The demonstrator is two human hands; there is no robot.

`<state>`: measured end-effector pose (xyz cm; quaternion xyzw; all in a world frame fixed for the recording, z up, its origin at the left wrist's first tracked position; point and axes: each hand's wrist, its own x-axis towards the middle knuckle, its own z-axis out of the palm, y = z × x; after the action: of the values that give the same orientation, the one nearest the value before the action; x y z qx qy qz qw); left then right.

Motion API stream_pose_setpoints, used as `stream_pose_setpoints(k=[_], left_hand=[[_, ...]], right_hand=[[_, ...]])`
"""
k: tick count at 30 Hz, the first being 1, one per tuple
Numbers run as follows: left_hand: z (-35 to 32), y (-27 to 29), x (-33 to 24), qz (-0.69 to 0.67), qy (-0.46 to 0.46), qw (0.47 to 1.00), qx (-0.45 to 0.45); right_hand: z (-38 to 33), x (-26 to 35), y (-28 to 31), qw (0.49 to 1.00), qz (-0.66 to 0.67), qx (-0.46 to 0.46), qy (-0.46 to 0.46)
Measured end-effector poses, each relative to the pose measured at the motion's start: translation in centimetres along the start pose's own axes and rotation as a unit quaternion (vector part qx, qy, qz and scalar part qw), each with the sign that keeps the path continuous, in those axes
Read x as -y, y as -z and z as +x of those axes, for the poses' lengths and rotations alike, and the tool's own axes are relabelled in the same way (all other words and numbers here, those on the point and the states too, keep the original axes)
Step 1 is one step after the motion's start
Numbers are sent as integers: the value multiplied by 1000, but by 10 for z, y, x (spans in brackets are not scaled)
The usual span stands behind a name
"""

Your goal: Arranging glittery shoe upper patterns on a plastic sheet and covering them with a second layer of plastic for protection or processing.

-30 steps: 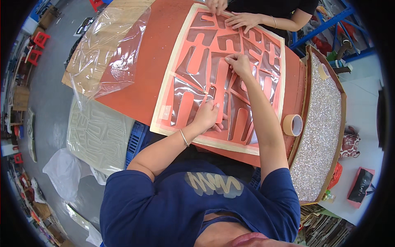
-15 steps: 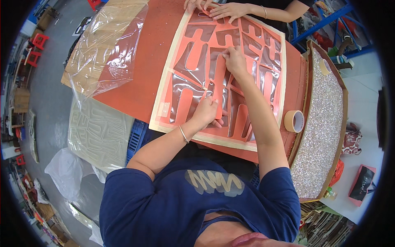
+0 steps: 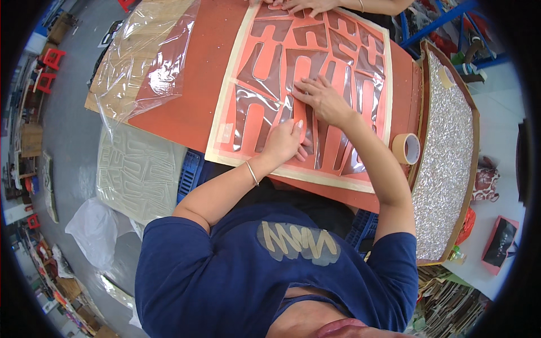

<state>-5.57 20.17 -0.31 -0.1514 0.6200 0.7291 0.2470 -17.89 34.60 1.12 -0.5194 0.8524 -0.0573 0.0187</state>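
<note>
Head view: both hands, left (image 3: 285,142) and right (image 3: 321,99), press flat on the cut-out sheet (image 3: 265,79), grip empty.

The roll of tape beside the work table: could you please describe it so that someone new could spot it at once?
Start at the orange table, where the person's right hand presses a sheet of cut-out shapes. Follow that sheet's near right corner to the table's right edge, next to the glittery silver board. The roll of tape lies there, the only small tan ring with an open white centre.
</note>
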Motion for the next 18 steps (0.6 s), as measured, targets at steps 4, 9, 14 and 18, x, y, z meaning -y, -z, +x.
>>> stream_pose_setpoints(k=[4,9,14,18], left_hand=[[-32,-6,-8,-31,26,999,17],[-35,-4,10,-136,97,986,-10],[-30,-5,15,-148,108,983,-11],[-29,1,15,-168,119,979,5]], right_hand=[[5,-5,-6,999,-42,15,-4],[2,-4,-14,999,18,20,-34],[-6,0,-20,999,20,-3,-38],[-4,10,-20,998,7,16,-60]])
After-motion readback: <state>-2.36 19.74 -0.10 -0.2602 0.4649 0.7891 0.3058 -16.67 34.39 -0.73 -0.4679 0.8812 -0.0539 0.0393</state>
